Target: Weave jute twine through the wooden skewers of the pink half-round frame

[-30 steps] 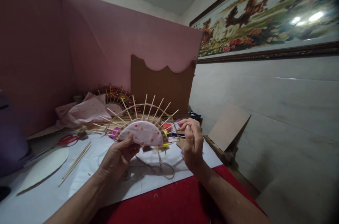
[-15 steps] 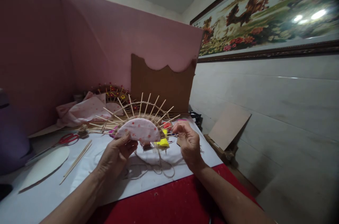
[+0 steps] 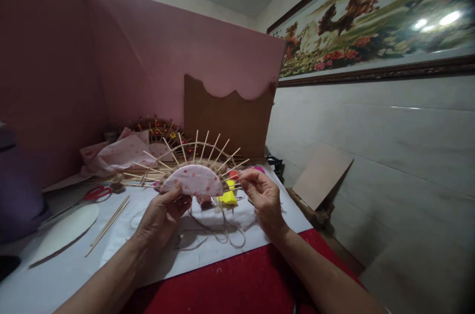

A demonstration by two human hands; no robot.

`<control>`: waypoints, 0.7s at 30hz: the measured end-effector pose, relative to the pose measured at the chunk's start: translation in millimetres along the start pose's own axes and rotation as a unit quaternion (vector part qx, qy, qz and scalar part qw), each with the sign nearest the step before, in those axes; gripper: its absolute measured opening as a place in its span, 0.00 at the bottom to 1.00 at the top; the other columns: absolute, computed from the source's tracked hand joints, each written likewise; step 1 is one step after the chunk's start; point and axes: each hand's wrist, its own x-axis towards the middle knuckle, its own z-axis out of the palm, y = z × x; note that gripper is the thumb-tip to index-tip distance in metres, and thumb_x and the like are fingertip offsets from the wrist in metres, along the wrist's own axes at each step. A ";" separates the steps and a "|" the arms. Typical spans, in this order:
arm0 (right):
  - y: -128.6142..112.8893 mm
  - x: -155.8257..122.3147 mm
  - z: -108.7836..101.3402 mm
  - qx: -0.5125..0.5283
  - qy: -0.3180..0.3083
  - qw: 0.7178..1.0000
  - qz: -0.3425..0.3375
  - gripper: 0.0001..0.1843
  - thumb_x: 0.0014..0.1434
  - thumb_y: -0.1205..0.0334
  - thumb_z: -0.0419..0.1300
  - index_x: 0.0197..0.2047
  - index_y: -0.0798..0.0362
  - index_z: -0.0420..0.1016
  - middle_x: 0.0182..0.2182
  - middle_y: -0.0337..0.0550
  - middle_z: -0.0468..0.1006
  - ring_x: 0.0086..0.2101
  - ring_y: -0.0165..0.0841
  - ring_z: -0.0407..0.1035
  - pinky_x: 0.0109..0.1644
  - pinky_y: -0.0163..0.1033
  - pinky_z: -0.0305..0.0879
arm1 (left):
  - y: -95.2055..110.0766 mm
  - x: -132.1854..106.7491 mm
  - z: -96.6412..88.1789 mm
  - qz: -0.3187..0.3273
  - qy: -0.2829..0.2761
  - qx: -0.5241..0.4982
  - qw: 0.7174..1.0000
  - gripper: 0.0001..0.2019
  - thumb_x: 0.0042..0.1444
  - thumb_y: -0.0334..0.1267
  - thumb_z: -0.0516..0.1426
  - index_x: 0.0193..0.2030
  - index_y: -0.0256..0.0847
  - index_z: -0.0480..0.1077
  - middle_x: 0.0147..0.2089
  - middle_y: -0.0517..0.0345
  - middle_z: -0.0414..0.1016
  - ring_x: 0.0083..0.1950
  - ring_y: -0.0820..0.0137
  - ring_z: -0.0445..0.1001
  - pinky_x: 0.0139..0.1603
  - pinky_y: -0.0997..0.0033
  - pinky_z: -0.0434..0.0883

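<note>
A half-round piece (image 3: 196,180) covered in pale pink fabric with red spots is held up over the table. Thin wooden sticks (image 3: 205,144) fan out from its curved edge, with twine (image 3: 193,144) running across them in an arc. My left hand (image 3: 168,212) is closed on its lower left edge, thumb in front. At the right-hand stick tips, my right hand (image 3: 265,197) is closed in a pinch; what lies between the fingertips is too small to make out. Loose twine (image 3: 222,239) hangs below the piece onto the white sheet.
On the left lie red-handled scissors (image 3: 97,193), loose sticks (image 3: 107,225) and a white oval board (image 3: 67,235). Behind are crumpled pink fabric (image 3: 118,155) and a decorated fan-shaped piece (image 3: 159,128). A yellow packet (image 3: 228,197) lies behind the held piece; brown cardboard (image 3: 226,116) stands at the back.
The half-round piece has shifted very slightly left in view. The fingers of my right hand have moved a little up and left beside the stick tips. My left hand keeps its hold.
</note>
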 end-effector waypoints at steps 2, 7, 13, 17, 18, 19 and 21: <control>1.0 0.8 0.6 0.031 0.010 0.999 0.021 0.06 0.53 0.60 0.63 0.33 0.53 0.71 0.31 0.39 0.72 0.33 0.30 0.66 0.40 0.36 0.61 | -0.7 1.6 -1.1 0.003 0.003 -0.001 1.000 0.06 0.49 0.25 0.57 0.33 0.36 0.72 0.28 0.56 0.74 0.25 0.75 0.71 0.26 0.76 0.73; -0.5 1.6 1.5 0.054 0.004 0.998 0.037 0.06 0.56 0.60 0.59 0.33 0.53 0.72 0.27 0.38 0.72 0.31 0.29 0.65 0.38 0.35 0.60 | -1.7 3.8 -3.0 0.001 0.001 -0.006 1.000 0.06 0.48 0.26 0.58 0.33 0.37 0.72 0.28 0.56 0.74 0.25 0.75 0.71 0.26 0.77 0.73; -5.2 -1.1 5.6 0.104 -0.032 0.993 0.052 0.10 0.61 0.60 0.50 0.30 0.52 0.66 0.25 0.36 0.67 0.27 0.28 0.61 0.33 0.34 0.59 | -0.4 1.3 -0.3 -0.006 0.007 -0.004 1.000 0.05 0.48 0.26 0.58 0.32 0.36 0.71 0.27 0.56 0.73 0.23 0.75 0.70 0.23 0.77 0.71; -6.5 -0.3 7.5 0.164 -0.043 0.982 0.087 0.14 0.60 0.58 0.47 0.24 0.51 0.58 0.18 0.32 0.57 0.20 0.26 0.55 0.25 0.33 0.56 | -0.9 0.9 -0.7 -0.007 0.007 0.000 1.000 0.04 0.49 0.27 0.57 0.32 0.36 0.71 0.26 0.56 0.73 0.24 0.74 0.70 0.24 0.76 0.72; -7.1 0.4 7.6 0.177 -0.038 0.979 0.098 0.15 0.60 0.58 0.48 0.22 0.51 0.56 0.16 0.31 0.54 0.18 0.25 0.52 0.22 0.32 0.54 | -1.2 1.1 -0.9 -0.009 0.005 0.001 1.000 0.03 0.49 0.27 0.57 0.31 0.36 0.71 0.26 0.56 0.73 0.24 0.74 0.70 0.24 0.76 0.72; -7.8 1.0 7.6 0.188 -0.031 0.976 0.110 0.17 0.59 0.58 0.49 0.20 0.51 0.54 0.15 0.30 0.51 0.17 0.25 0.50 0.20 0.31 0.52 | -1.5 1.3 -1.0 -0.010 0.004 0.003 1.000 0.03 0.49 0.27 0.57 0.31 0.36 0.71 0.26 0.56 0.73 0.24 0.74 0.70 0.25 0.76 0.72; -8.6 1.8 8.3 0.208 -0.017 0.969 0.133 0.21 0.59 0.56 0.51 0.17 0.51 0.51 0.13 0.29 0.48 0.16 0.24 0.46 0.18 0.30 0.49 | -1.8 1.7 -1.0 -0.008 0.005 0.005 1.000 0.03 0.49 0.27 0.57 0.32 0.36 0.71 0.26 0.56 0.73 0.24 0.74 0.70 0.25 0.76 0.72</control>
